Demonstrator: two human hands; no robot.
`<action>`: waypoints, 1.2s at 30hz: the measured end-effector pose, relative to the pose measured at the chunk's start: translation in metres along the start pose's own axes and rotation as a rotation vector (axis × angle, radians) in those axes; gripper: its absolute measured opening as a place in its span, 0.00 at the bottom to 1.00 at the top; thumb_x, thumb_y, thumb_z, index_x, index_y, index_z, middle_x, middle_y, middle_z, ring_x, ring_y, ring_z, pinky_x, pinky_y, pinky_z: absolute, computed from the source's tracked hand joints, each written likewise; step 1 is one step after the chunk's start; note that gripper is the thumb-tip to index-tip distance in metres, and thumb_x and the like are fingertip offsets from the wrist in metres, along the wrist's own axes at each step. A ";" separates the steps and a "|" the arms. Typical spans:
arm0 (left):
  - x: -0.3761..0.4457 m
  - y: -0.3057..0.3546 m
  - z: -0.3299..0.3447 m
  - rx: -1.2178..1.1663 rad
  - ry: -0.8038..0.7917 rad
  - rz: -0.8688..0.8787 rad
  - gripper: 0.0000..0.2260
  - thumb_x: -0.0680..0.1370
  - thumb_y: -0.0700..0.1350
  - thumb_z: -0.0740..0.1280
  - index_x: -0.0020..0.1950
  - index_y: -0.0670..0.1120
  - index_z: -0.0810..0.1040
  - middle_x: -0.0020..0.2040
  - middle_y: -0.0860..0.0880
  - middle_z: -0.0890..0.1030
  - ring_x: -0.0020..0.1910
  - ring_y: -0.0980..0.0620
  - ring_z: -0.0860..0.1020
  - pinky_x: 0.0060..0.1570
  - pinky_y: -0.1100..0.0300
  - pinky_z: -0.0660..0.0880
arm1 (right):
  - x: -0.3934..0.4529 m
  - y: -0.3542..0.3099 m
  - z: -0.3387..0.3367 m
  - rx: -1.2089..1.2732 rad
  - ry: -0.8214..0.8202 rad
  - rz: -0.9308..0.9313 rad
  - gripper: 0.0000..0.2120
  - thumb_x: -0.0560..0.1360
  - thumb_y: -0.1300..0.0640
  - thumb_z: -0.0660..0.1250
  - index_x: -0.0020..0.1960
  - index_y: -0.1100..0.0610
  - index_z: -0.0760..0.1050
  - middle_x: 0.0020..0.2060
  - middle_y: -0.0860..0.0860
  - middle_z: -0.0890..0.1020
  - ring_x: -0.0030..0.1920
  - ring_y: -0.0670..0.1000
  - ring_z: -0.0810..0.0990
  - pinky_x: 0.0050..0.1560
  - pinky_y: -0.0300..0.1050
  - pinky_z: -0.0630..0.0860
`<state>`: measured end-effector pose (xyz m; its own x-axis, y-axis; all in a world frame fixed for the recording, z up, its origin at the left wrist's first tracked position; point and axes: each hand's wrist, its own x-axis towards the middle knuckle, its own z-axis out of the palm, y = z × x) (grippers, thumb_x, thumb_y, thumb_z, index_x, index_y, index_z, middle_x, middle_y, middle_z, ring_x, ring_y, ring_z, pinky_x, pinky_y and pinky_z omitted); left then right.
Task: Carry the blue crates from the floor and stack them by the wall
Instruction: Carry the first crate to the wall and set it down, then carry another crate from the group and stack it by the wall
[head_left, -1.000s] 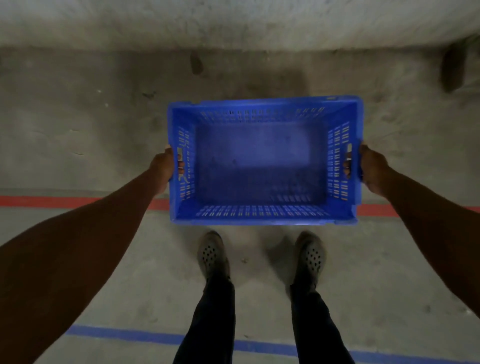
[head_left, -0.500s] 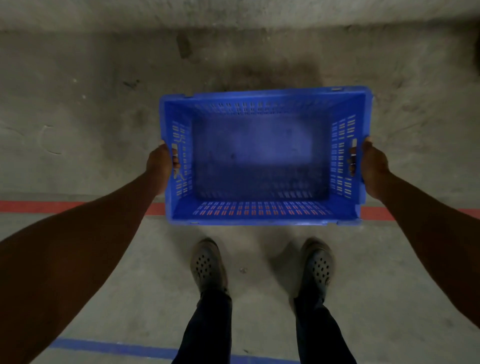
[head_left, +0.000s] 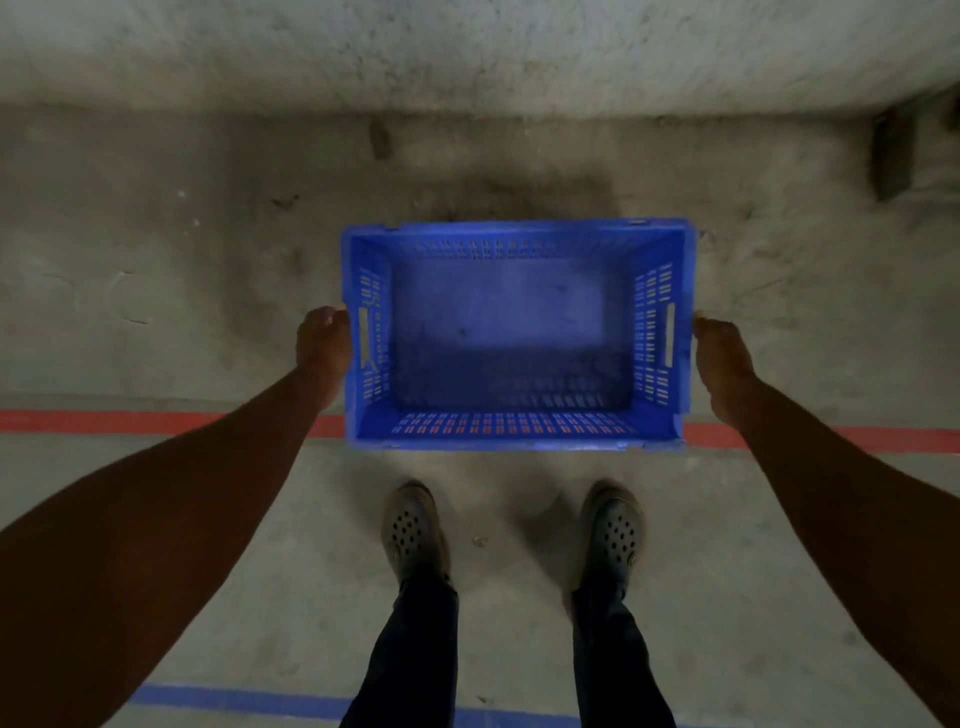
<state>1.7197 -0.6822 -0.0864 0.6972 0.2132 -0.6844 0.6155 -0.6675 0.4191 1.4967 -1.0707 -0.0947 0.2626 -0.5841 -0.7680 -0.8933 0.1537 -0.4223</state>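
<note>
An empty blue crate (head_left: 514, 426) with slotted walls sits low over the concrete floor, just beyond the red line and short of the wall (head_left: 467, 52). My left hand (head_left: 323, 340) is against the outside of its left wall. My right hand (head_left: 723, 361) is beside its right wall. Both handle slots show light through them with no fingers inside. The fingers of both hands are loosely curled and hold nothing.
A red floor line (head_left: 104, 422) runs left to right under the crate's near edge, and a blue line (head_left: 234, 699) lies behind my feet (head_left: 413, 530). A dark upright object (head_left: 891, 156) stands against the wall at the far right.
The crate has gone down and away from me towards the floor. My fingers, which were hooked through both handle slots, have come out of them.
</note>
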 end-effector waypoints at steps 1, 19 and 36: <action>-0.012 0.006 -0.008 -0.001 0.013 0.020 0.19 0.84 0.47 0.56 0.71 0.40 0.73 0.70 0.40 0.75 0.69 0.41 0.73 0.63 0.54 0.70 | -0.018 -0.005 -0.004 0.032 -0.003 -0.012 0.09 0.80 0.49 0.56 0.45 0.49 0.72 0.45 0.50 0.73 0.36 0.43 0.69 0.42 0.41 0.69; -0.374 0.051 -0.290 -0.563 -0.316 -0.122 0.15 0.84 0.55 0.57 0.52 0.49 0.80 0.49 0.48 0.83 0.46 0.50 0.80 0.48 0.56 0.75 | -0.438 -0.110 -0.124 0.295 -0.202 0.085 0.14 0.79 0.52 0.60 0.60 0.54 0.78 0.46 0.52 0.84 0.41 0.51 0.81 0.43 0.43 0.74; -0.627 -0.052 -0.372 -1.077 0.104 -0.133 0.17 0.84 0.56 0.58 0.57 0.46 0.80 0.54 0.46 0.83 0.50 0.45 0.81 0.52 0.52 0.77 | -0.611 -0.159 -0.171 0.154 -0.504 -0.061 0.10 0.81 0.55 0.61 0.45 0.58 0.76 0.32 0.52 0.82 0.33 0.50 0.78 0.27 0.37 0.74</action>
<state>1.3868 -0.5152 0.5431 0.5980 0.3309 -0.7300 0.6517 0.3294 0.6832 1.4162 -0.8745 0.5244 0.4890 -0.1461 -0.8600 -0.8171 0.2684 -0.5102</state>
